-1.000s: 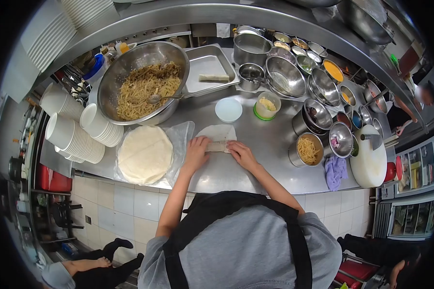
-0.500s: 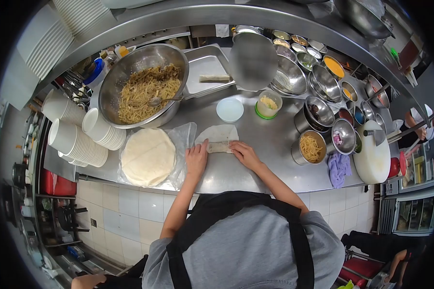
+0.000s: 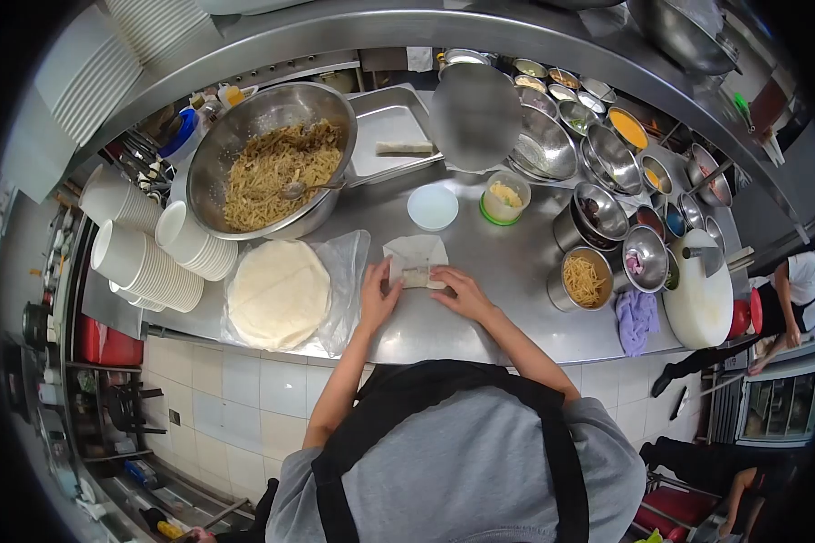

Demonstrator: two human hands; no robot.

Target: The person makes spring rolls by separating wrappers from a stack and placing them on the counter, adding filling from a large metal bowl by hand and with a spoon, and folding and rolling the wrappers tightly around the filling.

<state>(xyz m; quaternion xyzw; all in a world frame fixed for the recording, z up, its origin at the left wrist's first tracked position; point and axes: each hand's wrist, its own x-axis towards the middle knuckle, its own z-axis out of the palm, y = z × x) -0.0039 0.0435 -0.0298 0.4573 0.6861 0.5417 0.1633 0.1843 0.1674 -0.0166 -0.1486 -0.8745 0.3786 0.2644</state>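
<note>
Since the frame half a second back, the left side of the wrapper (image 3: 417,246) has come inward, leaving the sheet narrower. The left hand (image 3: 379,294) has shifted with it, thumb and fingers now parted; the right hand (image 3: 459,294) has barely moved. Far right of the stack of round wrappers (image 3: 279,294), a co-worker in a white top (image 3: 802,285) now shows a dark-clad leg.

Landmark for what follows: that stack. The wrapper lies on the steel counter (image 3: 426,342) to the right of it, part rolled along the near side, a loose flap on the far side. Left fingers touch its left edge, right fingers rest on its right end; cannot tell whether either hand pinches it or only presses.

Beyond the stack: a large steel bowl (image 3: 210,176) of shredded filling (image 3: 281,185), spoon (image 3: 294,189) in it. Beyond and right of the stack: a metal tray (image 3: 380,122) with one pale roll (image 3: 404,147), a whitish disc (image 3: 433,207), then a green-based tub (image 3: 504,201). Well right of the stack: a purple cloth (image 3: 637,321)
</note>
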